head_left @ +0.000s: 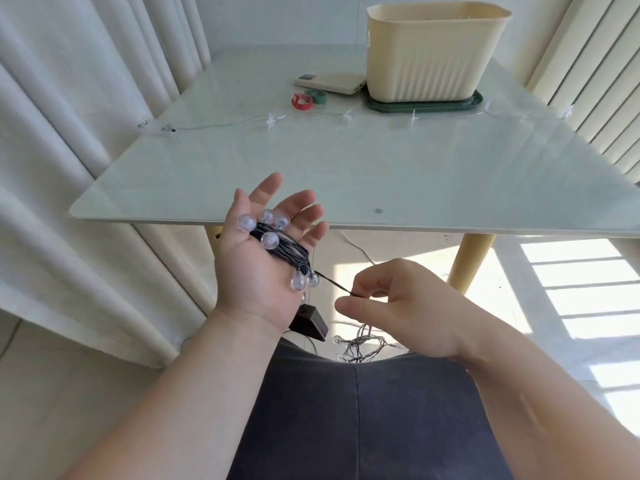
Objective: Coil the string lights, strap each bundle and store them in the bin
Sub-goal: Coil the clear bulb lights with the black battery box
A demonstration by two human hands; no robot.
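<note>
My left hand point(256, 258) is held palm up below the table's front edge, fingers straight, with a coil of dark-wired globe string lights point(282, 247) wrapped across the palm. A black battery box point(309, 322) hangs under that wrist. My right hand point(398, 303) pinches the dark wire point(334, 284) that runs taut from the coil. The loose remainder of the strand point(360, 346) lies on the floor below. A second strand with white star lights point(346, 115) stretches across the table. A red strap point(302, 101) and a green strap point(318, 97) lie near the cream bin point(433, 60).
The bin stands on a dark green lid point(422, 105) at the back right of the glass table point(346, 174). A cream power bank point(330, 82) lies left of the bin. Curtains hang on both sides. A table leg point(469, 261) stands right of my hands.
</note>
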